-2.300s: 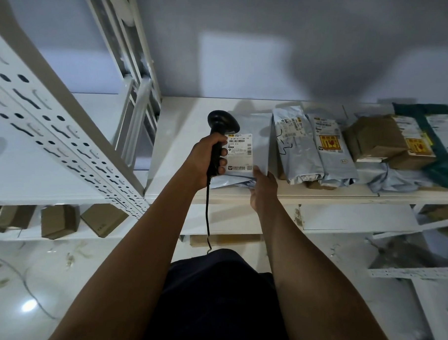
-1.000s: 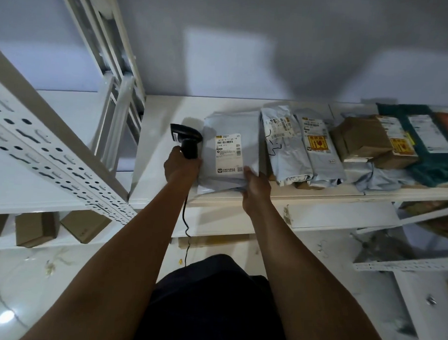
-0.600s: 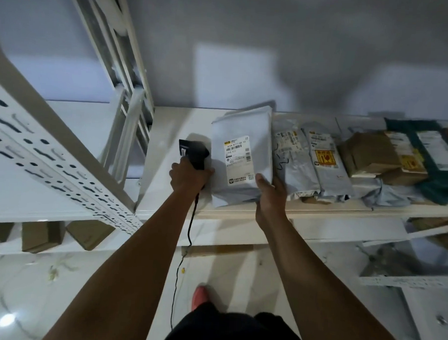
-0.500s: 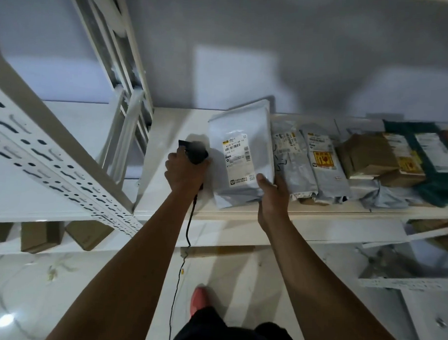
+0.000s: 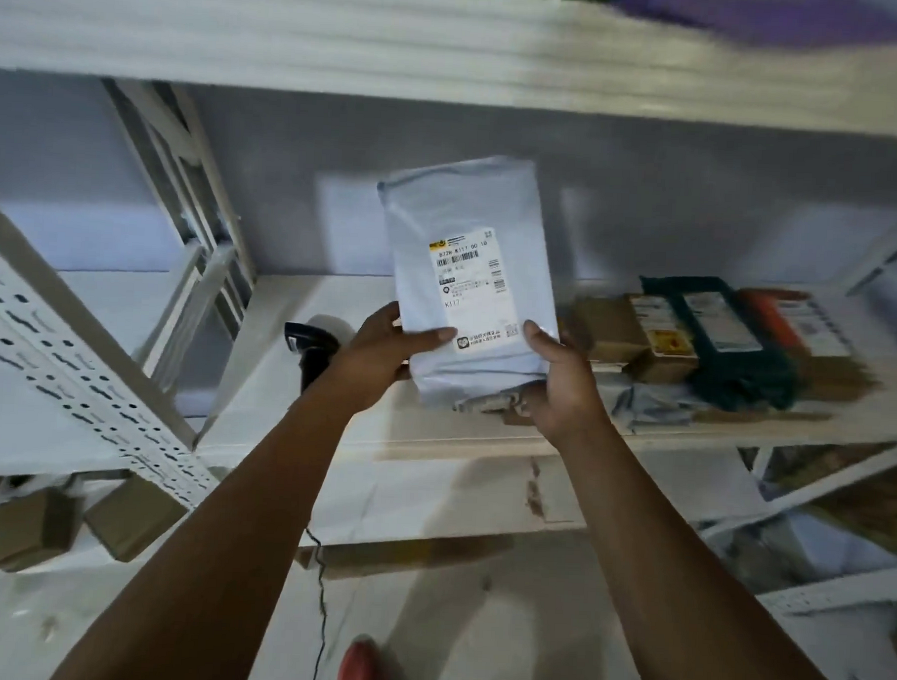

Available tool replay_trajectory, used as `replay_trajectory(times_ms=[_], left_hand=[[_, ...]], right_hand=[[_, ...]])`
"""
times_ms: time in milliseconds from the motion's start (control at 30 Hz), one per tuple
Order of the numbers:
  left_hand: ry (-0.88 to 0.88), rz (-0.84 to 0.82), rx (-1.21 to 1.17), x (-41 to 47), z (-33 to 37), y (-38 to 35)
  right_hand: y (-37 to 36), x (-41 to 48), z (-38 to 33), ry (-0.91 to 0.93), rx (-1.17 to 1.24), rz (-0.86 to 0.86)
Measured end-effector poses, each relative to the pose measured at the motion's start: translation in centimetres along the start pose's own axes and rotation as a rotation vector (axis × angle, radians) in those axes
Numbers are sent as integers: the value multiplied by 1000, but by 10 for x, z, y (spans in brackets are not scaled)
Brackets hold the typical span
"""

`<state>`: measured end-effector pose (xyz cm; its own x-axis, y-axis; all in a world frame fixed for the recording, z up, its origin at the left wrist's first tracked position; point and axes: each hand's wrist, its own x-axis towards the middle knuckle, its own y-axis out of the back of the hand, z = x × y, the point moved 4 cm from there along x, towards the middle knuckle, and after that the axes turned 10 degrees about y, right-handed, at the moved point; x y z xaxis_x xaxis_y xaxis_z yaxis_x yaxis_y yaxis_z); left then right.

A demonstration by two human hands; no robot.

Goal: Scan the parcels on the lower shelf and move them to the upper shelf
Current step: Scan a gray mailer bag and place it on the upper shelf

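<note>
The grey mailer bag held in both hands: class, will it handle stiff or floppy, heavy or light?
Probably stiff: the grey mailer bag stands upright above the left hand and right hand without drooping. Likely light: held only by its lower end. Smooth film, possibly slippery.

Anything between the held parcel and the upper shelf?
Nothing visible: the left hand and right hand hold the grey parcel in open air below the upper shelf. Its top is blurred, so unjudgeable.

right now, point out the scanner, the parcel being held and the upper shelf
scanner (image 5: 313,357): head view, on its dark body
grey parcel (image 5: 469,284): head view, on its white label
upper shelf (image 5: 397,49): head view, on its front edge
</note>
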<state>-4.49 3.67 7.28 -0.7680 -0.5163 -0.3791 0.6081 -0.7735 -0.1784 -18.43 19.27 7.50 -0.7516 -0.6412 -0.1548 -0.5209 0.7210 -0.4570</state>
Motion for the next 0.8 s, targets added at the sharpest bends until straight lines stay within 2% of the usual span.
replay_trajectory(times_ms=[400,567,700,800], left_hand=[[-141,-70,-10,-88,13,-185],[-175,-59,99,-125,9,-234],[-163,-47,417,-152,27,-260],[-214,-49,457,-162,43,-270]], right_hand=[[129,-91,-130,39,-95,-79],[174,-125,-168,80,-336,-154],[196,-141,-206,170,-618,-211],[197,-147,-221,165,-691,-269]])
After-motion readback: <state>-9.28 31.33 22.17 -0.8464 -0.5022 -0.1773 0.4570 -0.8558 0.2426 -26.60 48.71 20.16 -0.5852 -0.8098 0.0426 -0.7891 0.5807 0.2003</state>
